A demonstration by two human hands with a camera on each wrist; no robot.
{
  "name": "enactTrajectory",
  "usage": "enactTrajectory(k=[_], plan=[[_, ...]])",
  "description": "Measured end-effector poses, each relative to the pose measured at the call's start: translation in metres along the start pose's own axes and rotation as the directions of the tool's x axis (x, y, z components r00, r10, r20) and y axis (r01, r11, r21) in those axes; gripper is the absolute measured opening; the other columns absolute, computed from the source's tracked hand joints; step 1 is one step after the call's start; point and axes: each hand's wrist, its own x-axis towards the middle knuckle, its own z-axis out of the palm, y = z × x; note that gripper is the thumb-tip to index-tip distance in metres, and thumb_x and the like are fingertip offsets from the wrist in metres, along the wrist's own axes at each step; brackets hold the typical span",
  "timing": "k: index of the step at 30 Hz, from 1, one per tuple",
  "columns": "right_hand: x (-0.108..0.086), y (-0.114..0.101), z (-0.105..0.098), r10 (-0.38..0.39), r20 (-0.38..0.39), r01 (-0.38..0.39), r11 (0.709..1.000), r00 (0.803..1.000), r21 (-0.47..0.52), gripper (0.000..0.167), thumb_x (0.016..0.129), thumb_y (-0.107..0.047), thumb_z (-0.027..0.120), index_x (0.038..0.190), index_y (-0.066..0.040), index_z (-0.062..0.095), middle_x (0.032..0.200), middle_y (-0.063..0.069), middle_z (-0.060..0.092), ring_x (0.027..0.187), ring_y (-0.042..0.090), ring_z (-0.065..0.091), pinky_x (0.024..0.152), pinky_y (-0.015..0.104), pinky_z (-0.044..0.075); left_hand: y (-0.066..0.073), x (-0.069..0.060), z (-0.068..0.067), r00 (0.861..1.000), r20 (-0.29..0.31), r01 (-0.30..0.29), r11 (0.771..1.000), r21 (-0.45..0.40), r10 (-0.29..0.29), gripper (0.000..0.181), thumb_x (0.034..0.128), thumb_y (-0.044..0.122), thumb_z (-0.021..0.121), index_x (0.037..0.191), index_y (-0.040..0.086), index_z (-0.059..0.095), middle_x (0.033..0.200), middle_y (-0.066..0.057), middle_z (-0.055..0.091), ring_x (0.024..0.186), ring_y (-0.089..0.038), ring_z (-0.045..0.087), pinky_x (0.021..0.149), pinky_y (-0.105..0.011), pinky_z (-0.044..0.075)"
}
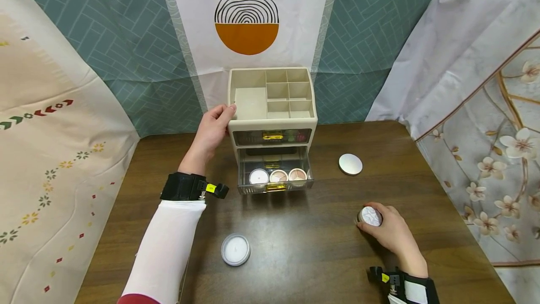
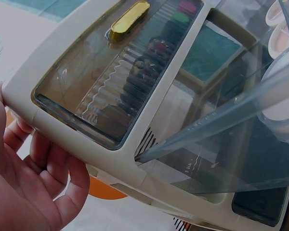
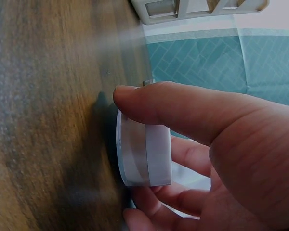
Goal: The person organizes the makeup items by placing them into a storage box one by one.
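A cream desktop drawer organizer (image 1: 273, 125) stands against the cloth at the back. My left hand (image 1: 214, 125) grips its upper left edge, thumb over the rim; in the left wrist view the fingers (image 2: 50, 161) curl along its side. The lower clear drawer (image 1: 275, 189) is pulled out, with three small round containers (image 1: 278, 176) in a row inside. At the right, my right hand (image 1: 390, 229) pinches a small round jar (image 3: 145, 154) between thumb and fingers. The jar has a patterned white top (image 1: 371, 216). Whether it touches the table cannot be told.
A round white container (image 1: 235, 249) sits on the brown wooden table (image 1: 303, 252) at front centre. Right of the organizer lies a silvery disc (image 1: 350, 164). The upper drawer (image 1: 273, 137) is closed, with dark and coloured items inside. Cloths hang around the table's sides.
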Motion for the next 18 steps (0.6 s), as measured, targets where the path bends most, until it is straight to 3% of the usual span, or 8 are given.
enactTrajectory(k=[4,13,18], plan=[[-0.0005,-0.0001,-0.0016,-0.006,-0.008,0.005,1.0,1.0,-0.003,0.071,0.087,-0.037,0.089,0.14,0.001,0.061,0.13,0.036,0.059,0.109,0.046,0.063,0.084,0.06,0.053,-0.0006,0.0002,0.0008,1.0,0.004,-0.001,1.0,0.0,0.001,0.039,0.1084,0.046,0.061,0.093,0.01,0.058,0.1,-0.008,0.055,0.093,-0.021,0.054,0.078,-0.034,0.048],[0.0006,-0.0015,-0.0043,0.0,0.008,0.0,1.0,1.0,0.005,0.072,0.089,-0.037,0.086,0.142,0.001,0.058,0.13,0.037,0.06,0.11,0.048,0.062,0.084,0.061,0.054,-0.0015,0.0002,0.0008,1.0,0.002,0.003,1.0,0.012,-0.003,0.048,0.1086,0.047,0.061,0.103,-0.001,0.057,0.102,-0.008,0.055,0.093,-0.02,0.053,0.078,-0.033,0.047],[0.0008,-0.0031,-0.0049,0.008,0.011,-0.008,1.0,1.0,0.001,0.071,0.089,-0.037,0.086,0.142,0.001,0.058,0.131,0.037,0.06,0.111,0.048,0.061,0.085,0.062,0.054,-0.0004,-0.0006,0.0006,1.0,0.001,0.007,1.0,0.017,-0.007,0.047,0.1086,0.048,0.06,0.102,0.001,0.059,0.104,-0.008,0.055,0.095,-0.02,0.054,0.079,-0.033,0.047]])
